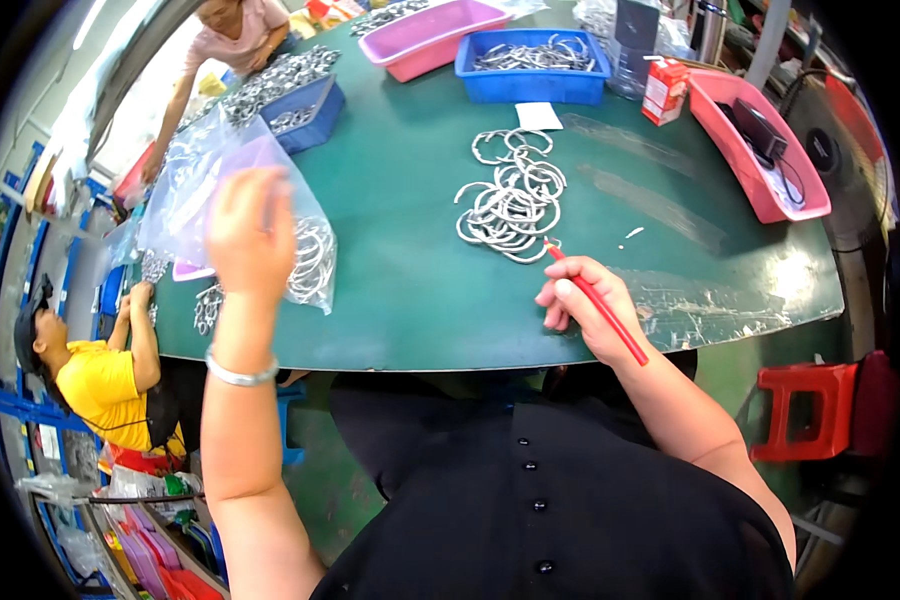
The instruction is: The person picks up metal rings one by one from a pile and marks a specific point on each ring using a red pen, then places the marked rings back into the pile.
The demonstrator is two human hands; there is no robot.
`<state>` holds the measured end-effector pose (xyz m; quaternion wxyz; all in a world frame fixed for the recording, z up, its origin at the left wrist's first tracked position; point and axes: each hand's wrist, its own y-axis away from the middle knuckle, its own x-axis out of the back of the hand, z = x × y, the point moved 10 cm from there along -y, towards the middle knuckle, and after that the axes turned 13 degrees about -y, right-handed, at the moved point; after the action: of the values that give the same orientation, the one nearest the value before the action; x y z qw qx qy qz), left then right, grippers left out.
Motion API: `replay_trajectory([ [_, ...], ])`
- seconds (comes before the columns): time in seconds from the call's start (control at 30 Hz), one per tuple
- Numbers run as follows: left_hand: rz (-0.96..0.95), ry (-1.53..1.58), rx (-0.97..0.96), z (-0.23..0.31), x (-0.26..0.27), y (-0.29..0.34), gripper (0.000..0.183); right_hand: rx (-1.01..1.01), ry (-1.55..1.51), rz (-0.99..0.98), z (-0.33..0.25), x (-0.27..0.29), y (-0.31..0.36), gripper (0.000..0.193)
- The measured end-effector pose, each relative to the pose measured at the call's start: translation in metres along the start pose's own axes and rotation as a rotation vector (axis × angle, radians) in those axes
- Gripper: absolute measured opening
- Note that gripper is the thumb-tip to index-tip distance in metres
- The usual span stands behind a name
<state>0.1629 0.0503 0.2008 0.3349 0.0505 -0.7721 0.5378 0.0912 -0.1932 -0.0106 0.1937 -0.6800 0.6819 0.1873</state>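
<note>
we have a slim red pencil (618,326) in our right hand (592,320), gripped slantwise with thumb and fingers closed around it, its pointed end up and to the left, at the lower edge of a heap of silvery rings (515,212). that heap lies just beyond our fingertips, the rings overlapping, some of them open curves; whether the tip touches one we cannot tell.

well to the left of that grip, our left hand (250,235) is raised, blurred, in front of a clear plastic bag (182,205). its fingers look bent, but we cannot tell how far they are closed or whether they have hold of the bag. just right of this hand, more rings (313,258) show through the plastic. a pale bangle (242,377) circles the wrist below.

under it all spreads the green table (400,230). past the ring heap, farther from our right hand, come a white slip (538,116) and a blue tray (535,92) of metal pieces. off to the right of our pencil grip stands a pink tray (805,210) with a dark box inside. beyond our left hand, a person in a yellow shirt (105,388) sits at the table's left side.
</note>
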Motion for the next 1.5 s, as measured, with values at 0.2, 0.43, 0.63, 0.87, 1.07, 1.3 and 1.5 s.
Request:
replay_trajectory([
  [0.2,-0.396,0.471,0.073,0.083,-0.096,0.04,0.016,-0.007,0.012,-0.031,-0.001,-0.006,0.002,0.017],
  [0.43,-0.463,0.411,0.07,0.135,-0.131,0.017,0.02,-0.021,0.031,-0.027,0.0,-0.006,0.003,0.016],
  [0.63,-0.554,0.285,0.0,0.137,-0.145,0.005,0.012,-0.002,0.045,-0.036,-0.002,-0.007,0.003,0.016],
  [0.87,-0.504,0.579,0.238,0.096,-0.125,-0.006,0.014,-0.008,0.064,-0.043,-0.003,-0.008,0.004,0.017],
  [1.07,-0.821,0.536,0.344,0.082,-0.152,0.038,0.015,-0.007,0.07,-0.052,-0.002,-0.009,0.003,0.017],
  [1.3,-1.126,0.549,0.438,0.073,-0.164,0.053,0.017,-0.015,0.083,-0.049,-0.001,-0.008,0.003,0.016],
  [1.5,-1.066,0.551,0.295,0.083,-0.173,0.05,0.017,-0.017,0.123,-0.072,-0.001,-0.012,0.002,0.017],
])
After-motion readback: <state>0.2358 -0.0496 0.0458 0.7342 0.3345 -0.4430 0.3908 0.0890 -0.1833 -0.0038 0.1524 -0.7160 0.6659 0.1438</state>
